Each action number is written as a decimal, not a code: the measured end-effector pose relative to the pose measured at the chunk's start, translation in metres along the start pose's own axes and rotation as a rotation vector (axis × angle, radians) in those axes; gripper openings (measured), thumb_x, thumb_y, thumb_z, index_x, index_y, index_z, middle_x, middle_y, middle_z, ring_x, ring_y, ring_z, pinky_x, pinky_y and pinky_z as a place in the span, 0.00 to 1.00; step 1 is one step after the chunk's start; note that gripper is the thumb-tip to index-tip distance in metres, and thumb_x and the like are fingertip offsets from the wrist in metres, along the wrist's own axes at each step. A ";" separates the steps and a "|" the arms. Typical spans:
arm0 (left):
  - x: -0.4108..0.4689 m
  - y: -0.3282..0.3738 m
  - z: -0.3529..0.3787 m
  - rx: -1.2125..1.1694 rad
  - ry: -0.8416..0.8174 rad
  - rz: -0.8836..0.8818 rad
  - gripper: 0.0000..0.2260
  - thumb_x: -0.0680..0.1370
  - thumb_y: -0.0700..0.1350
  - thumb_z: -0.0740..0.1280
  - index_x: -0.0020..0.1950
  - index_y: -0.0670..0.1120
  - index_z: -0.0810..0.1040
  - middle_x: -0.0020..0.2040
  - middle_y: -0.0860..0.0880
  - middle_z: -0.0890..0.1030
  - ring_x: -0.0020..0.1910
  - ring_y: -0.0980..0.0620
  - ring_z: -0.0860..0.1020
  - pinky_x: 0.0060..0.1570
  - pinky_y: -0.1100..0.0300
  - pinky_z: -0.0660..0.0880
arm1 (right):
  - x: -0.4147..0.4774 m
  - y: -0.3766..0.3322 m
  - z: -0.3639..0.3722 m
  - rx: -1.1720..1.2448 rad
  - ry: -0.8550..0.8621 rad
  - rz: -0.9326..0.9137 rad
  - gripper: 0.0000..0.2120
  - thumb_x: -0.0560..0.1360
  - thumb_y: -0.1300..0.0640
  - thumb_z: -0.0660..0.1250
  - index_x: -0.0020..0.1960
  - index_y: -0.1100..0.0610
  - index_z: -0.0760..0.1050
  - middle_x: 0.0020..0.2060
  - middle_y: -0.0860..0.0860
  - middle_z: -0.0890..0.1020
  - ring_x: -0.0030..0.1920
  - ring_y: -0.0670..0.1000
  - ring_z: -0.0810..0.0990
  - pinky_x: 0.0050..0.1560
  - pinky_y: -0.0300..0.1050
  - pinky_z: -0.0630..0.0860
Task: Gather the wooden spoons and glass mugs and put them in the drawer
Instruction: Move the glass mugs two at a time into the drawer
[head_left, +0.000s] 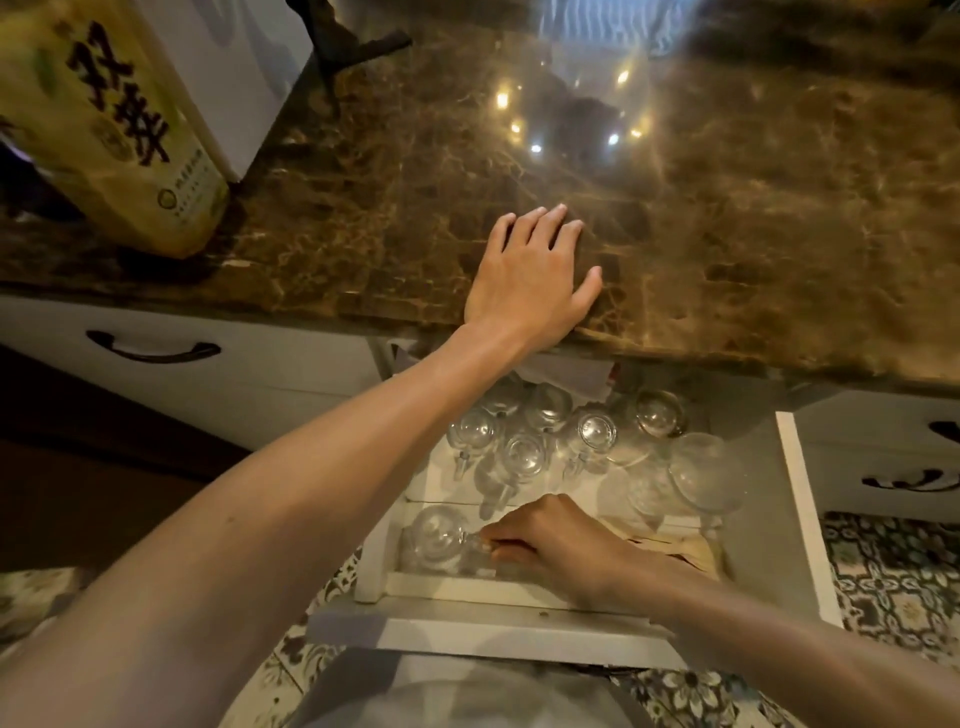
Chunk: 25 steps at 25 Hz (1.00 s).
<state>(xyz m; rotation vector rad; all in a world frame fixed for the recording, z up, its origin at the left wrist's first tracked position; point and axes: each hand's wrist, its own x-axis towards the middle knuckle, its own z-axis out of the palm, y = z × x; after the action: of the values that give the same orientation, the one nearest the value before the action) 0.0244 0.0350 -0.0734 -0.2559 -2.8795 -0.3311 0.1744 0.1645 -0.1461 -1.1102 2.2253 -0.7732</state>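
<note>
The white drawer (800, 514) below the counter is pulled out. Several clear glass mugs (524, 454) stand in its back part, with larger glasses (701, 473) to their right. In the front left compartment sits one more glass mug (434, 532); my right hand (556, 545) is down in the drawer with its fingers closed on this mug's handle. Pale wooden spoons (685, 551) lie in the front right compartment, partly hidden by my right wrist. My left hand (530, 275) rests flat, fingers apart, on the brown marble countertop (753, 234) near its front edge.
A yellow-green carton (104, 130) and a white box (234, 67) stand at the counter's back left. Shut drawers with dark handles (150, 351) flank the pulled-out drawer. Patterned floor tiles (893, 577) lie below. A dark stand leg (343, 52) is at the top.
</note>
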 end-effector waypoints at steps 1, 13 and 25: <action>0.001 0.000 0.000 -0.003 -0.001 -0.002 0.26 0.78 0.58 0.53 0.71 0.46 0.67 0.72 0.46 0.67 0.72 0.48 0.63 0.72 0.50 0.55 | 0.004 0.004 0.004 0.001 -0.001 0.013 0.12 0.78 0.51 0.60 0.44 0.56 0.77 0.35 0.50 0.80 0.35 0.48 0.75 0.37 0.39 0.69; 0.004 -0.002 0.002 -0.052 0.005 -0.004 0.25 0.77 0.58 0.55 0.69 0.46 0.68 0.71 0.47 0.68 0.70 0.49 0.64 0.71 0.51 0.56 | 0.023 0.019 0.023 -0.010 -0.008 0.120 0.08 0.77 0.56 0.64 0.43 0.58 0.80 0.37 0.52 0.84 0.38 0.50 0.79 0.37 0.35 0.68; -0.004 -0.002 -0.012 -0.147 -0.035 0.027 0.23 0.79 0.55 0.56 0.71 0.46 0.66 0.73 0.46 0.66 0.73 0.49 0.61 0.74 0.53 0.53 | -0.004 -0.039 -0.014 0.120 0.232 0.465 0.11 0.74 0.50 0.69 0.54 0.51 0.81 0.47 0.45 0.85 0.46 0.43 0.82 0.48 0.42 0.78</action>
<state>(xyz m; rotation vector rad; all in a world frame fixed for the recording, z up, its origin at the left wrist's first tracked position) 0.0300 0.0295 -0.0639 -0.3283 -2.8861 -0.5400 0.1875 0.1521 -0.1085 -0.4319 2.4557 -0.8461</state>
